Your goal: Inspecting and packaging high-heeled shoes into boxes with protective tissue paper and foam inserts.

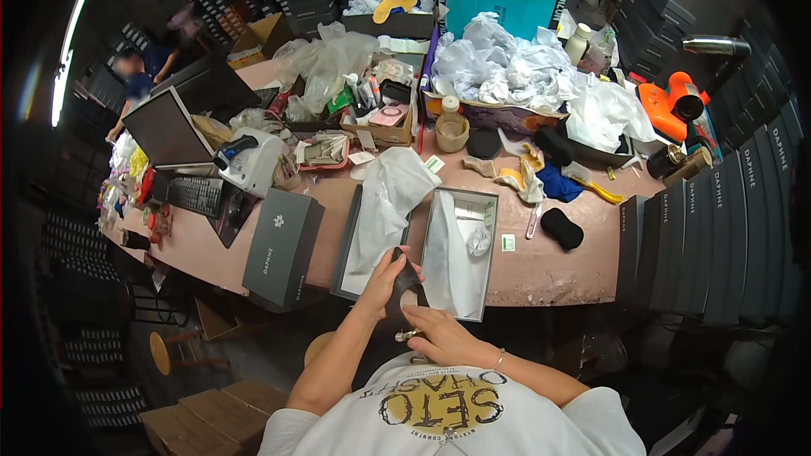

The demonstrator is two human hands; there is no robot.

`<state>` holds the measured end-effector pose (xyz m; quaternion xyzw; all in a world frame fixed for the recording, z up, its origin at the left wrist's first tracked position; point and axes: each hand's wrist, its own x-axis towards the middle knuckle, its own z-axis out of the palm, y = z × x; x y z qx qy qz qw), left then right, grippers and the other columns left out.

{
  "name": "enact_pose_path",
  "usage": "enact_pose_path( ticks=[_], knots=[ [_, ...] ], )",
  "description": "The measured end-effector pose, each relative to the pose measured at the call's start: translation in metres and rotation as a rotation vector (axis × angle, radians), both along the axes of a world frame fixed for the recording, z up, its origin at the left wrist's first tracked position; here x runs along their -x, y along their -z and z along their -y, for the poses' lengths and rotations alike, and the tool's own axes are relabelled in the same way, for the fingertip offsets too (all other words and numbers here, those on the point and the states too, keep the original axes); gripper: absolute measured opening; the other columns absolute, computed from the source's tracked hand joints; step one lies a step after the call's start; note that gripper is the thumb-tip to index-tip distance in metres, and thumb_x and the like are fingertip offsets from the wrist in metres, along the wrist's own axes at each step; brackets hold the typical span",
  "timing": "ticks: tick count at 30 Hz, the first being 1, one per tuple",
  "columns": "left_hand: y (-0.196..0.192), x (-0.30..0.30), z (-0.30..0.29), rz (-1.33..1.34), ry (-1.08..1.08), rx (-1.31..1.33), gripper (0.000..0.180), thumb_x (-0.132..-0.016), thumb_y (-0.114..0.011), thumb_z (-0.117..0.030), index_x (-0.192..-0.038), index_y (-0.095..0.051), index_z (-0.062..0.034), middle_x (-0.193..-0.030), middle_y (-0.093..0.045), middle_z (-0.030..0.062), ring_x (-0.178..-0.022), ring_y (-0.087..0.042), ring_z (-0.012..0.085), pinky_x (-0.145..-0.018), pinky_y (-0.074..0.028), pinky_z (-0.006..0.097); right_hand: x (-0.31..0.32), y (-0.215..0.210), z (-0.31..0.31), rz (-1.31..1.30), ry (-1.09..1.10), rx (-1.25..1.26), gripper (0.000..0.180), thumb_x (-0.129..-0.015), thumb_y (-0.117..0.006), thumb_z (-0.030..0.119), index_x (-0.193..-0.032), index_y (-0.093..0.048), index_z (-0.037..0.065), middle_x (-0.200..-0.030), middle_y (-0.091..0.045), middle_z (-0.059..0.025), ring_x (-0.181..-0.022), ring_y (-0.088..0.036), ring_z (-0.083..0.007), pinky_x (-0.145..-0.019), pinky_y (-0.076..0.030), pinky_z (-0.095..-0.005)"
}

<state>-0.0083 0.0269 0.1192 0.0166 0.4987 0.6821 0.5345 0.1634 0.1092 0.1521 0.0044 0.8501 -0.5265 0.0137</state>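
Observation:
My left hand (pixel 380 284) is closed around the upper part of a black shoe (pixel 396 308), held over the table's front edge. My right hand (pixel 444 339) is at the shoe's lower part, with its fingers bent against the side; their tips are partly hidden. A small shiny piece shows by the right fingers, too small to name surely. Just beyond the hands lies an open grey shoebox (pixel 488 287) with white tissue paper (pixel 448 257) and a crumpled paper ball (pixel 479 241). Beside it, more tissue paper (pixel 393 194) spills from a second open grey box part (pixel 340 266).
A closed grey shoebox (pixel 283 245) stands left on the pink table (pixel 549 274). Stacked shoeboxes (pixel 726 236) line the right. Behind are a black sponge (pixel 562 229), a yellow-handled brush (pixel 596 185), a glue jar (pixel 452 128), crumpled paper (pixel 498 59), a scanner (pixel 253 160) and a heat gun (pixel 676 101).

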Motion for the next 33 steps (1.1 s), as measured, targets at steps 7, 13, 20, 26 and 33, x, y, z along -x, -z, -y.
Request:
enact_pose_path(
  ticks=[7,13,20,26,33],
  knots=[
    [-0.005,0.010,-0.013,-0.006,0.006,-0.090,0.032,-0.100,-0.042,-0.030,-0.126,-0.041,-0.0113,-0.093,-0.061,0.0107,-0.089,-0.064,0.0219,-0.076,-0.054,0.034,0.004,-0.012,-0.039,-0.123,0.306,0.171,0.043,-0.095,-0.043,0.032,-0.120,-0.057,0.000,-0.143,-0.033,-0.0278,-0.132,-0.030,-0.0435,-0.109,-0.023,-0.0464],
    [-0.002,0.009,-0.021,0.019,-0.002,0.013,0.032,-0.101,-0.041,-0.035,-0.122,-0.046,-0.0122,-0.093,-0.059,0.0067,-0.083,-0.060,0.0148,-0.073,-0.051,0.029,0.048,0.027,-0.037,-0.001,0.124,-0.238,0.055,-0.095,-0.042,0.043,-0.128,-0.045,-0.001,-0.153,0.003,-0.0269,-0.140,-0.005,-0.0484,-0.109,-0.011,-0.0606],
    [0.037,0.010,-0.004,0.028,-0.081,0.166,0.036,-0.098,-0.046,-0.040,-0.119,-0.045,-0.0114,-0.103,-0.052,0.0055,-0.090,-0.055,0.0151,-0.078,-0.050,0.032,0.087,0.096,0.000,0.193,0.378,0.135,0.078,-0.090,-0.036,0.065,-0.124,-0.056,-0.002,-0.156,0.005,-0.0185,-0.144,0.001,-0.0400,-0.106,-0.005,-0.0661],
    [-0.003,0.011,-0.003,-0.076,-0.055,0.140,0.039,-0.099,-0.043,-0.042,-0.118,-0.042,-0.0088,-0.097,-0.050,0.0040,-0.087,-0.055,0.0150,-0.079,-0.050,0.028,0.095,0.068,0.013,0.060,0.488,0.169,0.076,-0.092,-0.038,0.061,-0.122,-0.056,-0.007,-0.156,0.003,-0.0210,-0.143,-0.001,-0.0403,-0.108,-0.006,-0.0631],
    [-0.008,-0.059,0.028,0.186,-0.309,0.055,0.052,-0.095,-0.044,-0.053,-0.124,-0.050,-0.0097,-0.118,-0.060,0.0098,-0.106,-0.060,0.0222,-0.088,-0.051,0.035,0.052,0.038,-0.005,0.115,0.178,-0.178,0.060,-0.096,-0.043,0.040,-0.138,-0.039,-0.003,-0.153,0.001,-0.0277,-0.141,-0.007,-0.0450,-0.112,-0.013,-0.0534]
  ],
)
